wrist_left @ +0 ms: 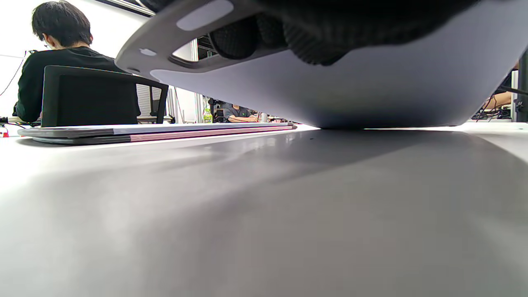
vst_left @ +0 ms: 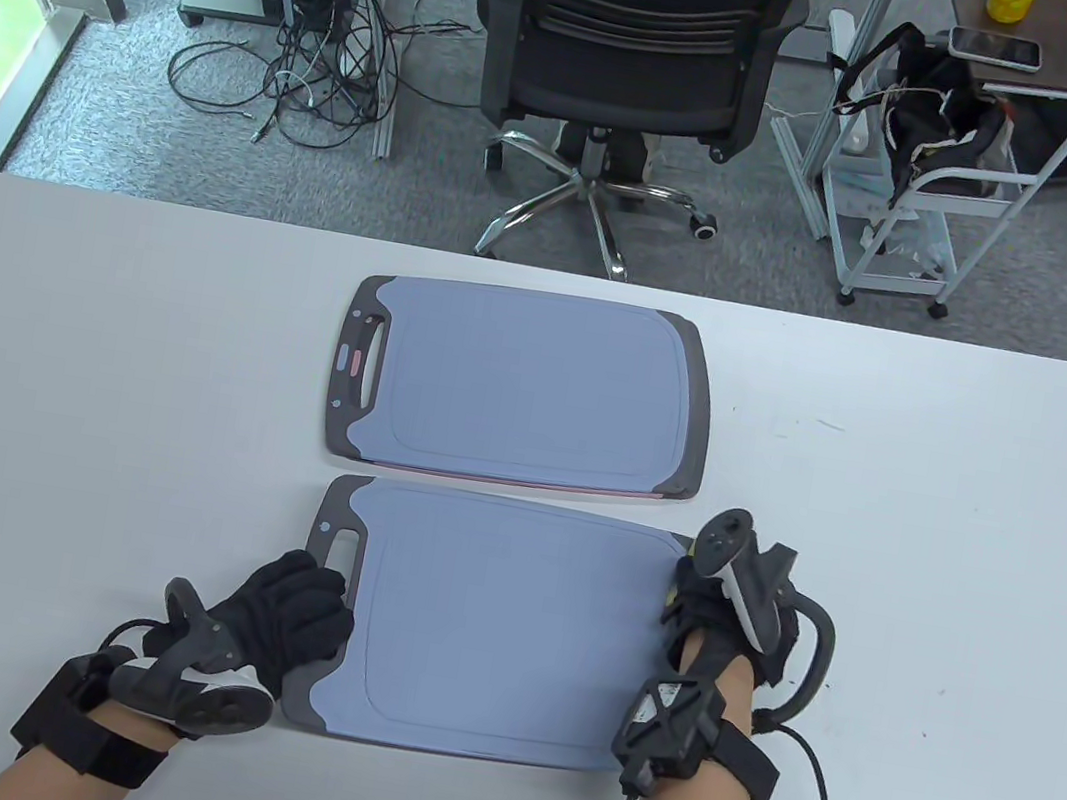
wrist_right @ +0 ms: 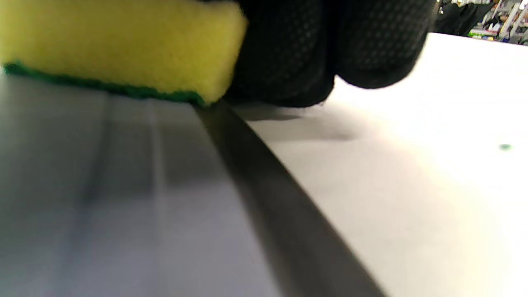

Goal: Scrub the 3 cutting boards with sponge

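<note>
The near cutting board (vst_left: 497,627) looks thin, stiff and light, a smooth plastic sheet that would likely slide on the white table (vst_left: 96,351) unless held, and its cut-out handle end, under the left fingers, is the natural place to take hold. It is pale blue with dark grey ends and a shallow groove running round inside the rim. In the left wrist view its handle end appears lifted off the tabletop, with the fingers (wrist_left: 264,35) curled round that edge and showing through the handle slot, so the left hand (vst_left: 275,622) grips the board there. The sponge (wrist_right: 119,49) is soft and light, yellow with a green scouring face turned down onto the board's right edge; it should squash under pressure and is best held from above. The right hand (vst_left: 729,603) holds it at the board's far right corner, fingertips (wrist_right: 371,45) curled beside it and reaching the table just past the rim. Beyond both hands' fingers lies a stack of similar boards (vst_left: 525,389), a pink edge showing beneath the top one, close to the near board.
</note>
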Available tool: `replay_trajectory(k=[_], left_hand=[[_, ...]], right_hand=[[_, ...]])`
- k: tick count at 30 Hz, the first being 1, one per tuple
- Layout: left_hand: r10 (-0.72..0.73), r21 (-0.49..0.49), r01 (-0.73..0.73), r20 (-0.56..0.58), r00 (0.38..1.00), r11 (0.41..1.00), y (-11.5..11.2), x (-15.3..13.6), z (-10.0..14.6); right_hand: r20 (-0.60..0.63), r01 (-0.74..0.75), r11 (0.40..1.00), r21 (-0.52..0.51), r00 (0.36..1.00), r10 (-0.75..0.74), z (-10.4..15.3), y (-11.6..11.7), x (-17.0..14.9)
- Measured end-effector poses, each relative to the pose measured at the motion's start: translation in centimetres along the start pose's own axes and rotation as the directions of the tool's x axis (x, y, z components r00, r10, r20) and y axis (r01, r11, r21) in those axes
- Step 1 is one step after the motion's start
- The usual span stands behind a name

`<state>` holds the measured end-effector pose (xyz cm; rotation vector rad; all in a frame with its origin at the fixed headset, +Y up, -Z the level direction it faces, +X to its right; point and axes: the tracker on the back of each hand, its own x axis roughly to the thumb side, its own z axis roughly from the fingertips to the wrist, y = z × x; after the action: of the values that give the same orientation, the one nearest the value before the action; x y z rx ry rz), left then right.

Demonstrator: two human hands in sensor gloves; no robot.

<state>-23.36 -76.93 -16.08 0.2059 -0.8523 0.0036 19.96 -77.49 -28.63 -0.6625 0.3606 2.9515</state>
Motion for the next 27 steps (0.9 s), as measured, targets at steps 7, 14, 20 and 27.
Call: replay_trajectory(k=[7, 14, 20, 27], left_hand=[[0.005, 0.007, -0.005, 0.000, 1.000, 1.000, 0.1, 0.0, 0.0], [-0.037, 0.019, 0.037, 0.011, 0.999, 0.999, 0.2, 0.5, 0.0], [-0.039, 0.015, 0.039, 0.010, 0.999, 0.999, 0.2, 0.6, 0.0], [-0.039, 0.014, 0.038, 0.008, 0.999, 0.999, 0.2, 0.6, -0.1]], right_hand=[[0.547, -0.060, 0.996, -0.064, 0.833, 0.085, 7.1, 0.2, 12.9], [0.805, -0.112, 0.977, -0.179, 0.554, 0.211, 16.0, 0.9, 21.1], [0.542, -0.130, 0.985, -0.111, 0.823, 0.170, 8.8, 0.6, 11.9], [0.020, -0.034, 0.999, 0.013, 0.999, 0.033, 2.7, 1.1, -2.6]])
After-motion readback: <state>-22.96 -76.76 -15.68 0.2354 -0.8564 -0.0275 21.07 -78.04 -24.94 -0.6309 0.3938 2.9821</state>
